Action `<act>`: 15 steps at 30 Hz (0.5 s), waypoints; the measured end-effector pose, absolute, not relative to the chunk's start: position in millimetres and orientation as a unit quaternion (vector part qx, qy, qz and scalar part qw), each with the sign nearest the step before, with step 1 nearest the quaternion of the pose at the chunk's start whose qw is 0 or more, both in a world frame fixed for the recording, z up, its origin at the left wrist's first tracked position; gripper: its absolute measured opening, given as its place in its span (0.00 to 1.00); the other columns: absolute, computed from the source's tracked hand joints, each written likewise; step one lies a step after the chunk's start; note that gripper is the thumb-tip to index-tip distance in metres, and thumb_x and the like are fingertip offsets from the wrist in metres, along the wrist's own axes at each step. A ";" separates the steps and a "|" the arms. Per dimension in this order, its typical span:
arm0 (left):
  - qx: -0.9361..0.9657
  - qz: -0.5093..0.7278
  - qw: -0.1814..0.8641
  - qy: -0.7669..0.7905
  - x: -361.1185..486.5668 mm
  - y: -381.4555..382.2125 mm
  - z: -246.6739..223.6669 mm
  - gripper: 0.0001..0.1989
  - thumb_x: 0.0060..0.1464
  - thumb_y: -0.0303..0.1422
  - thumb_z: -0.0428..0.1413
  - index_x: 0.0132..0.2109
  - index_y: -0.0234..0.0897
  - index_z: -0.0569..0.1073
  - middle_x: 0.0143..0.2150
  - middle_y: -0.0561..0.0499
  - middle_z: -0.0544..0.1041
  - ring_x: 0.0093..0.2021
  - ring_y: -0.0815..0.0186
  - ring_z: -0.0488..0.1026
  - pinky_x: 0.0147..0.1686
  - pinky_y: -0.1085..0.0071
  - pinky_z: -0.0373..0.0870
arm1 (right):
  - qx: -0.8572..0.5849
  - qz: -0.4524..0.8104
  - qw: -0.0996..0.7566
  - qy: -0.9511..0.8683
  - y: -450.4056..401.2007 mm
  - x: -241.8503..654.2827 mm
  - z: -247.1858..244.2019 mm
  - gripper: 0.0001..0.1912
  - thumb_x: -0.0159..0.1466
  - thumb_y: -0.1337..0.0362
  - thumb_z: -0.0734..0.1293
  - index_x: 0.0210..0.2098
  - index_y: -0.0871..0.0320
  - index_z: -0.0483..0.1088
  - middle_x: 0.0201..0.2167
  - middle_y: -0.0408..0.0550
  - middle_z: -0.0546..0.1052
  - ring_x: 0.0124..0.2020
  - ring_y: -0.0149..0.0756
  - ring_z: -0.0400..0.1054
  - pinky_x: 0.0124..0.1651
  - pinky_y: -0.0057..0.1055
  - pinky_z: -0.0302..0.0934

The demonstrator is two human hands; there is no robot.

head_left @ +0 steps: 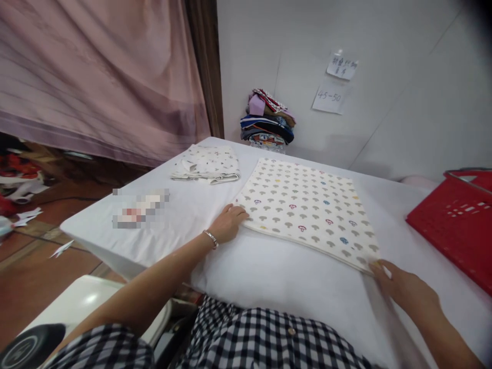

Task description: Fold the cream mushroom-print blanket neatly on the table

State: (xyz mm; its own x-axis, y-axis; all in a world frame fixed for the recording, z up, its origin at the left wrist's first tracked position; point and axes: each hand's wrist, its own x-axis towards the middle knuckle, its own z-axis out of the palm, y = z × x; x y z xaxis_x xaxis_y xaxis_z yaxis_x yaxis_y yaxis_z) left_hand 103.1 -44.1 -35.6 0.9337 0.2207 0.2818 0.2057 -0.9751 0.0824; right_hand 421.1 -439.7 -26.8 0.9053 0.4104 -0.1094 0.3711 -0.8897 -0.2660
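Observation:
A white cloth with a mushroom print (303, 205) lies folded into a flat rectangle on the white-covered table (307, 277). My left hand (227, 223), with a bracelet at the wrist, grips its near left corner, fingers closed over the edge. At the near right corner, my right hand (403, 282) pinches the cloth between thumb and fingers. Beyond my left hand lies another folded white cloth (209, 164) with a small dark print.
A red plastic basket (457, 220) stands at the right edge. Stacked folded fabrics (267, 123) sit by the wall at the back. Two paper notes (328, 98) hang there. A pixelated patch covers something on the table's left, and a white stool-like surface (77, 302) is at lower left.

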 end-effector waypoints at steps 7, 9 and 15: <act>0.983 0.147 0.106 0.018 132.5 -86.8 -31.5 0.17 0.52 0.28 0.51 0.50 0.36 0.69 0.48 0.44 0.71 0.50 0.60 0.66 0.52 0.59 0.60 | -0.863 -0.009 0.147 -0.483 -384.5 369.8 -14.3 0.17 0.65 0.55 0.55 0.45 0.50 0.71 0.43 0.46 0.74 0.44 0.41 0.68 0.42 0.36 0.64; 0.982 0.147 0.116 0.010 145.9 -94.8 -37.1 0.14 0.54 0.31 0.52 0.49 0.37 0.70 0.46 0.45 0.72 0.48 0.60 0.67 0.49 0.61 0.62 | -0.820 0.004 0.168 -0.547 -362.9 361.7 -16.7 0.16 0.66 0.57 0.54 0.45 0.49 0.71 0.45 0.46 0.73 0.46 0.40 0.67 0.44 0.37 0.64; 0.980 0.153 0.126 0.019 168.7 -97.3 -46.5 0.11 0.59 0.34 0.49 0.43 0.38 0.74 0.41 0.46 0.73 0.42 0.62 0.67 0.43 0.64 0.63 | -0.760 0.040 0.152 -0.630 -322.2 359.9 -26.8 0.15 0.66 0.62 0.56 0.45 0.52 0.72 0.45 0.49 0.73 0.46 0.41 0.65 0.46 0.38 0.62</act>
